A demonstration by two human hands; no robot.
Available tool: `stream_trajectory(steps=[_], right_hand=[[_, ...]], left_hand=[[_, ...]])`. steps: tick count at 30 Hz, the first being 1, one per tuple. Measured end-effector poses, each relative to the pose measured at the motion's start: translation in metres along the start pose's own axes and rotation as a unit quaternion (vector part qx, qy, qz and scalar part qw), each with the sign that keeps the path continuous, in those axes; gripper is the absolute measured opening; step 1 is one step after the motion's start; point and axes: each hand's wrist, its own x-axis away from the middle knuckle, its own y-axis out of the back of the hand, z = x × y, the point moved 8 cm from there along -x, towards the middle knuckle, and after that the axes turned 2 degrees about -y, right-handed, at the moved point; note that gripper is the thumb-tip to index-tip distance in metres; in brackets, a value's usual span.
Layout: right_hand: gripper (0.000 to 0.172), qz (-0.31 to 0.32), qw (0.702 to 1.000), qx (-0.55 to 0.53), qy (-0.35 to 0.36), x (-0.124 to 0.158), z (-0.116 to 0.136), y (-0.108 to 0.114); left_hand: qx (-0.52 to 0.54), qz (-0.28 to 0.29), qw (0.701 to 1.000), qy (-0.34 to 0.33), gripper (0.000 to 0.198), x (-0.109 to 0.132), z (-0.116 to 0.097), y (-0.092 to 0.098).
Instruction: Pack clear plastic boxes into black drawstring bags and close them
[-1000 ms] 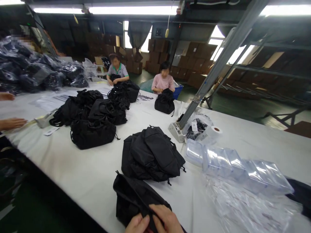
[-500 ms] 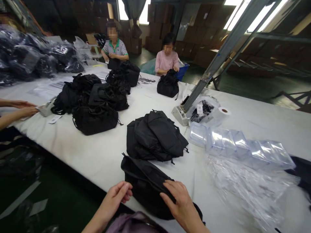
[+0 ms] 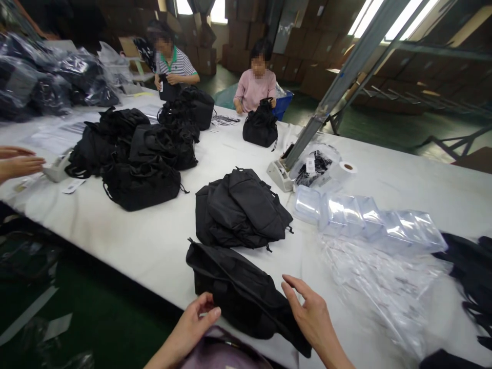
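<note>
A black drawstring bag [image 3: 246, 292] lies slackly on the table in front of me, its mouth partly gaping. My left hand [image 3: 197, 323] is at the bag's near left edge, fingers loosely curled and thumb held apart; whether the fingertips touch the cloth is hard to see. Beside the bag's right end, my right hand [image 3: 313, 315] is open, thumb and fingers spread, gripping nothing. Just beyond sits a flat pile of black bags [image 3: 242, 210] with cords sticking out.
Clear plastic boxes [image 3: 346, 215] and crumpled clear bags [image 3: 384, 287] lie to the right. A slanted metal post [image 3: 326, 107] stands past the pile. Filled black bags [image 3: 142, 184] are at left, near another person's hands [image 3: 19, 163]. Two people [image 3: 257, 84] sit across the table.
My right hand has come off the bag's upper edge and moved right, opening wider. My left thumb has parted from the fingers. The view has shifted slightly.
</note>
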Motion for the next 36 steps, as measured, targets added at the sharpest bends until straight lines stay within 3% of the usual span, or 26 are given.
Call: stream_trajectory(steps=[3, 8, 13, 17, 20, 25, 27, 28, 30, 32, 34, 36], right_hand=[[0.043, 0.017, 0.999, -0.009, -0.029, 0.007, -0.009, -0.004], [0.046, 0.086, 0.994, -0.002, -0.07, 0.005, -0.002, -0.013], [0.048, 0.196, 0.979, -0.012, -0.057, -0.011, 0.013, -0.035], [0.051, 0.239, 0.963, -0.088, -0.085, -0.017, 0.002, -0.053], [0.055, 0.211, 0.95, -0.187, -0.134, -0.019, -0.01, -0.056], [0.055, 0.062, 0.932, -0.305, -0.183, -0.022, -0.031, -0.03], [0.061, -0.014, 0.92, -0.328, -0.215, -0.009, -0.053, -0.013], [0.065, -0.059, 0.909, -0.336, -0.241, 0.003, -0.069, -0.003], [0.076, -0.137, 0.873, -0.348, -0.314, 0.04, -0.103, 0.007], [0.087, -0.15, 0.83, -0.361, -0.397, 0.083, -0.127, -0.002], [0.09, -0.103, 0.797, -0.401, -0.44, 0.113, -0.129, -0.027], [0.084, -0.088, 0.782, -0.459, -0.412, 0.119, -0.111, -0.048]], left_hand=[[-0.007, 0.032, 0.999, -0.004, 0.042, 0.002, -0.012, -0.014], [0.009, 0.067, 0.998, 0.005, 0.03, 0.01, -0.036, -0.02], [0.138, 0.103, 0.985, -0.002, 0.026, 0.016, -0.054, -0.028], [0.165, 0.12, 0.979, 0.005, 0.029, 0.022, -0.06, -0.03], [0.1, 0.136, 0.985, 0.028, 0.027, 0.027, -0.064, -0.029], [-0.001, 0.153, 0.987, 0.039, 0.032, 0.029, -0.059, -0.021], [-0.009, 0.119, 0.992, 0.045, 0.045, 0.025, -0.043, -0.001], [0.007, 0.061, 0.997, 0.054, 0.051, 0.021, -0.031, 0.019], [0.055, -0.121, 0.989, 0.065, 0.058, 0.011, -0.006, 0.077], [0.079, -0.283, 0.955, 0.043, 0.062, 0.002, 0.013, 0.129], [0.085, -0.317, 0.944, 0.012, 0.064, -0.021, 0.02, 0.151], [0.107, -0.272, 0.956, -0.011, 0.067, -0.051, 0.017, 0.145]])
